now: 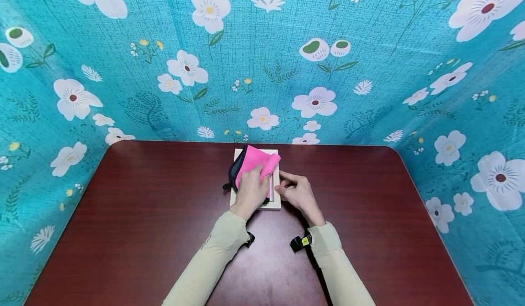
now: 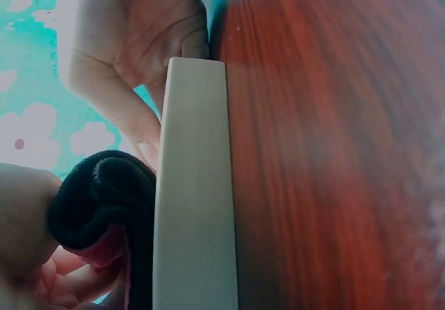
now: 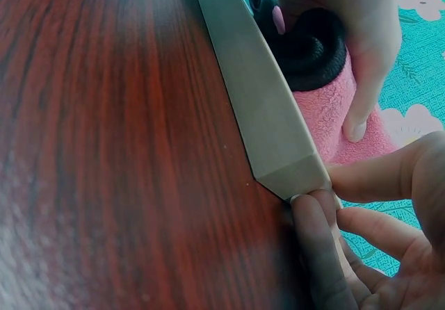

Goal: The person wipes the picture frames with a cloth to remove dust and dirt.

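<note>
A cream-coloured photo frame (image 1: 275, 205), or a flat board like one, lies on the table near its far edge. Bunched over its face is a pink cloth (image 1: 252, 158) with black edging. My left hand (image 1: 251, 189) grips this cloth from above, pressing it on the frame; part of the cloth is hidden beneath the fingers. On the frame's right side, my right hand (image 1: 299, 192) pinches the border between thumb and fingers. The right wrist view shows those fingertips at the corner of the frame (image 3: 261, 101). In the left wrist view, the cloth's black underside (image 2: 104, 185) is rolled up.
The dark red-brown table (image 1: 143, 215) has rounded far corners. A turquoise flowered curtain (image 1: 246, 59) hangs behind it and along both sides. Each wrist wears a small black camera (image 1: 296, 244) on a strap.
</note>
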`<state>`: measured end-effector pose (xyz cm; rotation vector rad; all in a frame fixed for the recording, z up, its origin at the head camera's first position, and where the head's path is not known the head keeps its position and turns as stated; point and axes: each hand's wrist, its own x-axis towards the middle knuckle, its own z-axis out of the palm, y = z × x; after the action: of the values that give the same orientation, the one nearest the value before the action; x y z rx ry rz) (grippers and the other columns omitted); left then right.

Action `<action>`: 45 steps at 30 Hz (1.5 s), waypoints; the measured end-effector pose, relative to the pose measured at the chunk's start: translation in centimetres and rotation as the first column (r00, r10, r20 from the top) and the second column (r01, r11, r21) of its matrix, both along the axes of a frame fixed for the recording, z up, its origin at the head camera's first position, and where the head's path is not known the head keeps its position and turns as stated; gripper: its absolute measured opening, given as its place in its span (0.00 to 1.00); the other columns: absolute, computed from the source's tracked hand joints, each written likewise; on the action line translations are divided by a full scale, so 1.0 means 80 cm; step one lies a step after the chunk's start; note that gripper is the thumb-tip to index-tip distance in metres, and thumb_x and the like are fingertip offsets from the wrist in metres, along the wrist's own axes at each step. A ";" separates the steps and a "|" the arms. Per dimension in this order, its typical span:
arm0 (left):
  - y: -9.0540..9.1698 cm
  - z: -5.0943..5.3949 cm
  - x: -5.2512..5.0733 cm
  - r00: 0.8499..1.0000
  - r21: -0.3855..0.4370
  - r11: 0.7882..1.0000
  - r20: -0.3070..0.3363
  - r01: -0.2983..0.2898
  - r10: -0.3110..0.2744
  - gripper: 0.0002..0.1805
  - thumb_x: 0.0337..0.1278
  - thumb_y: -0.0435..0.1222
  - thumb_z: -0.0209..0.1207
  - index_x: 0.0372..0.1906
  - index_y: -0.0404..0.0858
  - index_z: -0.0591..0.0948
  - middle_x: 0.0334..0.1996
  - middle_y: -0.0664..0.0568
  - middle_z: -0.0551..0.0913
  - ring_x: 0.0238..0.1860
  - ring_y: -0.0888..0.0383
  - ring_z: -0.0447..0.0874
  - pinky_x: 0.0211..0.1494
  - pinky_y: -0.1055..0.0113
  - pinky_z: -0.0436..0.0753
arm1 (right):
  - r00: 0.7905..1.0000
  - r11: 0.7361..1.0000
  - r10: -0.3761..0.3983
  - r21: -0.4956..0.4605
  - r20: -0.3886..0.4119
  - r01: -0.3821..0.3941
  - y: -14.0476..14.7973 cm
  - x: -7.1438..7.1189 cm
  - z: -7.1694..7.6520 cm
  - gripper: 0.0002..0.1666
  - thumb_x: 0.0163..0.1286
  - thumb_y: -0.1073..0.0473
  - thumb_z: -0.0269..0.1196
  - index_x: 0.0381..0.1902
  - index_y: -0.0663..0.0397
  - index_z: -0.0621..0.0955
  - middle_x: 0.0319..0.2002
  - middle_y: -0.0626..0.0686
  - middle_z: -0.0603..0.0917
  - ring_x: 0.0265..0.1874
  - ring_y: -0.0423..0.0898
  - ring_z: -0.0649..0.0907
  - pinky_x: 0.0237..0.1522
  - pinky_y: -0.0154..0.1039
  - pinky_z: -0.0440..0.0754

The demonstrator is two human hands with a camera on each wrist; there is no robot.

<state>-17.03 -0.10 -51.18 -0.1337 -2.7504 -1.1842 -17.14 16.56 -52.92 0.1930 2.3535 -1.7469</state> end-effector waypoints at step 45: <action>-0.106 0.104 0.007 0.960 0.337 0.930 -0.180 -0.145 0.215 0.11 0.71 0.36 0.65 0.52 0.36 0.89 0.35 0.45 0.92 0.23 0.55 0.75 0.23 0.68 0.70 | 0.999 1.000 0.010 0.006 0.051 -0.010 0.001 0.000 0.002 0.34 0.65 0.67 0.73 0.69 0.46 0.84 0.32 0.51 0.84 0.23 0.38 0.78 0.34 0.41 0.90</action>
<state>-16.47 -8.59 -42.85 0.0289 -2.2939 -1.4501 -17.15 16.68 -52.80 0.2233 2.3209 -1.7097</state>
